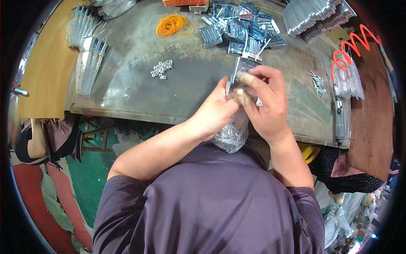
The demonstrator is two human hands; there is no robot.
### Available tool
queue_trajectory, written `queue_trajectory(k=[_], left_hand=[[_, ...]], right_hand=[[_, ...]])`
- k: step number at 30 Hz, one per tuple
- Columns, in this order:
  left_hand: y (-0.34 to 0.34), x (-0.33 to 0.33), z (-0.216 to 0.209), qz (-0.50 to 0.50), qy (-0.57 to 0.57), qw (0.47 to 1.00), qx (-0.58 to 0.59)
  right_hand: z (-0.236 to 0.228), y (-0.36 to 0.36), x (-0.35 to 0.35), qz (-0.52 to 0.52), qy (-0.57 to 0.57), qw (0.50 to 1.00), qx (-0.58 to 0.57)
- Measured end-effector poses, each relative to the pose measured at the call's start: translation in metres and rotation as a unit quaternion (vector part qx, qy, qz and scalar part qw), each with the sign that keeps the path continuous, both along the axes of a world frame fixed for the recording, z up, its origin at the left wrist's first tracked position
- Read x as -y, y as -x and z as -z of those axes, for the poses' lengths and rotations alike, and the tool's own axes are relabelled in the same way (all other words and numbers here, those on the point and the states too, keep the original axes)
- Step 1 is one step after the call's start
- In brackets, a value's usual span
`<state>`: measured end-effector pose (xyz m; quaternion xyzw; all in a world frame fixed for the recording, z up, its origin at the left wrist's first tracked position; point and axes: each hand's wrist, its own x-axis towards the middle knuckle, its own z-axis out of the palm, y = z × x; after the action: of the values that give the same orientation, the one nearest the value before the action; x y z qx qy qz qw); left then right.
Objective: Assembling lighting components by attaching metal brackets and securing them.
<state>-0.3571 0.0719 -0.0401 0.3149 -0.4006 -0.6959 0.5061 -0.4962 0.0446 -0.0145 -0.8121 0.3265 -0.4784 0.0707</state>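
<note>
My left hand point(218, 108) is closed around a slotted silver metal bracket point(244, 64), which stands up between my hands at the table's near edge. Clear bubble wrap point(231, 136) hangs below it, over the edge and against my shirt. On the right, my right hand point(270, 99) presses in close to the bracket with curled fingers. Tan coverings show on some fingertips, and motion smears them. What those fingers pinch is hidden. White ties stick up just beyond the bracket.
Loose metal brackets point(245, 29) are heaped ahead. Yellow rubber bands point(172, 25), shiny small nuts point(160, 70) and screws point(318, 83) lie about. Wrapped bundles point(89, 63) line the left. At right, an air screwdriver point(339, 118) hangs from a red coiled hose point(355, 46). People sit both sides.
</note>
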Motion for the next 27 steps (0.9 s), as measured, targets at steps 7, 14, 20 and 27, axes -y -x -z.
queue_trajectory(k=[7,14,20,27], left_hand=[[-0.003,0.017,-0.018,0.058,-0.087,0.994,-0.035],[-0.069,0.111,-0.017,-0.152,0.393,0.593,0.686],[-0.062,0.104,-0.041,-0.051,0.227,0.661,0.713],[-0.043,0.042,-0.027,0.023,0.048,0.998,-0.025]], right_hand=[[0.016,0.004,-0.019,-0.039,-0.176,0.983,0.034],[0.034,0.014,-0.016,-0.115,-0.309,0.88,0.341],[0.04,0.023,-0.016,-0.143,-0.266,0.91,0.285],[0.023,0.012,-0.033,-0.213,-0.395,0.816,0.365]])
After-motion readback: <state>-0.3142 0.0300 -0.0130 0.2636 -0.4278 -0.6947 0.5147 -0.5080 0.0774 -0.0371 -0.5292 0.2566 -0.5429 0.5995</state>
